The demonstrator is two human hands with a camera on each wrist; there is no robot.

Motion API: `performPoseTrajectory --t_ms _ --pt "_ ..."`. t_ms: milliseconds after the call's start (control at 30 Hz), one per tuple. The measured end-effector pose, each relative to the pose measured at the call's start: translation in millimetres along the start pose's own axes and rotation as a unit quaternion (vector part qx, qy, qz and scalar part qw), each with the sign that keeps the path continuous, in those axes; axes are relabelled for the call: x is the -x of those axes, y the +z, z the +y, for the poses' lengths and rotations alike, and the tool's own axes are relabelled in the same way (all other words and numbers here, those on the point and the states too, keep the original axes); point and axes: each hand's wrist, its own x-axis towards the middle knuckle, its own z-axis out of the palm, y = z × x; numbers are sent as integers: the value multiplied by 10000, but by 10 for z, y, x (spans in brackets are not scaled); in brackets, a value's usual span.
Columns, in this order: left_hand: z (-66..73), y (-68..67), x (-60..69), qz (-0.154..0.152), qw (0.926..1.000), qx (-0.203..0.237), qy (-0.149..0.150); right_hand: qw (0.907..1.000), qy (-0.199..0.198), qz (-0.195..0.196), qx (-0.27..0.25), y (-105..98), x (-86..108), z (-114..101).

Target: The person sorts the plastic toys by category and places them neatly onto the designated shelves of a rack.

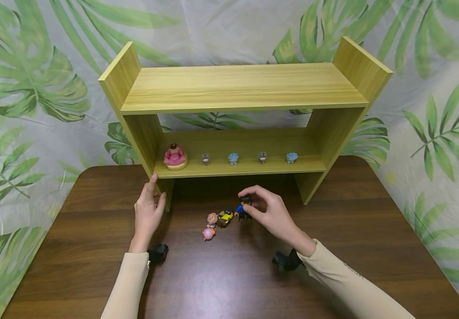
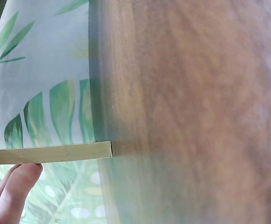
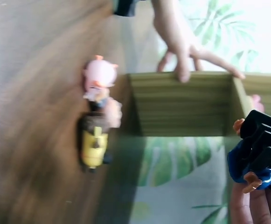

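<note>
- Nearest, we see the table (image 1: 221, 274) with three toys lying close together: a pink toy (image 1: 208, 234), a peach toy (image 1: 212, 219) and a yellow toy (image 1: 226, 217), its long axis slanting.
- Just right of these, we locate the figure (image 1: 239, 209) over the table, before the shelf (image 1: 245, 84). Its long axis stands roughly upright: dark head up, black legs down. In the right wrist view, we see the legs turned towards the camera.
- The right hand (image 1: 271, 213) pinches the figure between thumb and fingers.
- The left hand (image 1: 146, 212), well apart, grips the shelf's left panel, digits on both sides.
- On the middle board, we count a pink bear (image 1: 175, 157) and four miniatures (image 1: 233, 159).
- Farthest, we note the leaf-print cloth (image 1: 221, 26).
</note>
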Motion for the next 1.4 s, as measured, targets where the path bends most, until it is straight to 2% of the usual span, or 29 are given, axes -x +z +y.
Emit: performPoseTrajectory --t_ms 533,833,1400 --pt "2 -15 5 -44 10000 13 -8 9945 -1033 169 89 -214 -284 -423" --pt "-8 -6 2 -25 10000 20 -3 9872 -1577 184 -136 -298 -456 -641" --pt "7 -13 4 -50 10000 24 -29 9762 -2152 265 -27 -338 -726 -977"
